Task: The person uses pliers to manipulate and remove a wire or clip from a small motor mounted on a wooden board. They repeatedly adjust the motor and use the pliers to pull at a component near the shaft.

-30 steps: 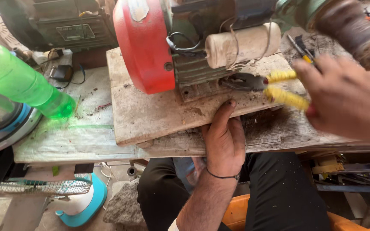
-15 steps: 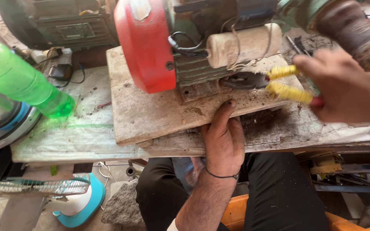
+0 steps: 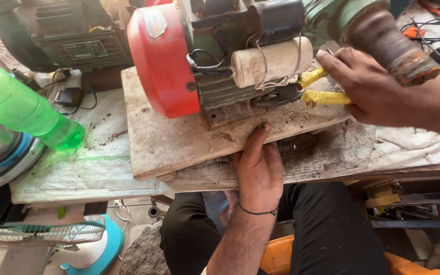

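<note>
An electric motor (image 3: 240, 61) with a red end cover (image 3: 161, 61) and a white cylinder strapped to its side stands on a worn wooden board (image 3: 179, 142). My left hand (image 3: 258, 175) lies over the board's near edge, one finger stretched up toward the motor's base, and wears a thin dark wristband. My right hand (image 3: 378, 91) comes in from the right and grips yellow-handled pliers (image 3: 322, 91). The dark jaws of the pliers sit at the motor's foot under the white cylinder. A rusty shaft end (image 3: 393, 48) sticks out above my right hand.
A green plastic bottle (image 3: 21, 109) lies at the left on the grey bench top (image 3: 77, 173). Another dark motor (image 3: 72, 35) stands behind it. A fan with a blue base (image 3: 92, 249) is on the floor. Wires and tools (image 3: 434, 30) lie at the far right. My dark trousers (image 3: 332, 229) are below the bench.
My right hand has slid a little to the left along the pliers' handles, toward the motor. My left hand stays on the board's edge.
</note>
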